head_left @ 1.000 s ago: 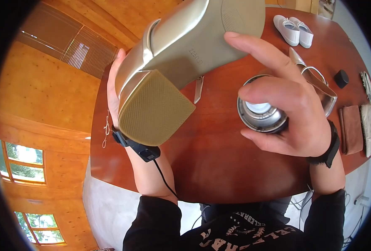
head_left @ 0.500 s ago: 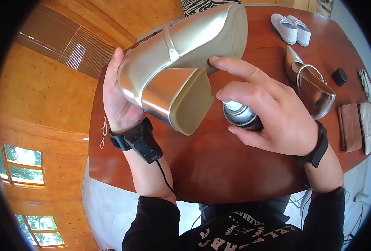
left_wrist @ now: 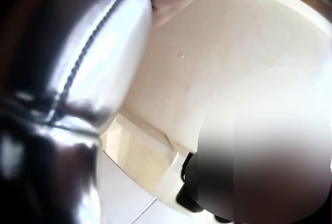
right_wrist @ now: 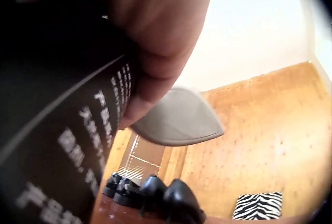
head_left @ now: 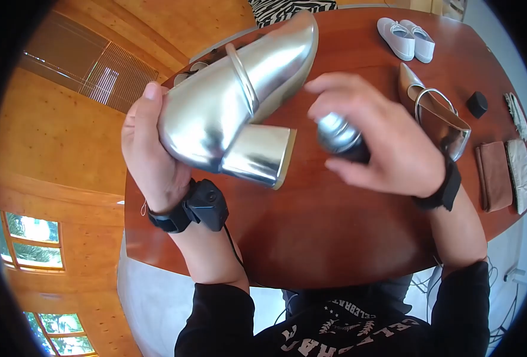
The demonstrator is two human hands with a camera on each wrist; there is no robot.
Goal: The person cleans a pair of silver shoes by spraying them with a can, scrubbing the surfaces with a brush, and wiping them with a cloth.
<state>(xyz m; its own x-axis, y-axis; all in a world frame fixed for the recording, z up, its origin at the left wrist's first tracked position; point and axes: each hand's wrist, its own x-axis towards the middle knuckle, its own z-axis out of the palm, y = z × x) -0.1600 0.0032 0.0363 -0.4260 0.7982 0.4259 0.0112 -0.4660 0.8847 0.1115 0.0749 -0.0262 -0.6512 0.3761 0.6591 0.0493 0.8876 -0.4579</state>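
Observation:
My left hand [head_left: 151,143] grips a shiny metallic block-heeled shoe [head_left: 207,113] around its back end, above the table. Its heel faces my right hand and its toe points up and away. The left wrist view shows the stitched back seam of the shoe [left_wrist: 93,53] close up. In my right hand [head_left: 388,137] is a dark spray can [head_left: 341,138] with a pale nozzle, the index finger bent over its top. White printing covers the can [right_wrist: 78,136] in the right wrist view, and the grey sole [right_wrist: 181,117] shows beyond the fingers.
A matching metallic shoe [head_left: 433,113] lies on the table [head_left: 311,232] at the right. Around it are white sneakers [head_left: 405,40], a small black block [head_left: 477,105], a folded brown cloth [head_left: 493,177] and a pale cloth [head_left: 518,175]. Black shoes [right_wrist: 174,195] stand at the far side.
The shoe has turned in my left hand from sole-forward to side-on, lowering and shifting left. My right hand with the spray can has moved slightly left and up.

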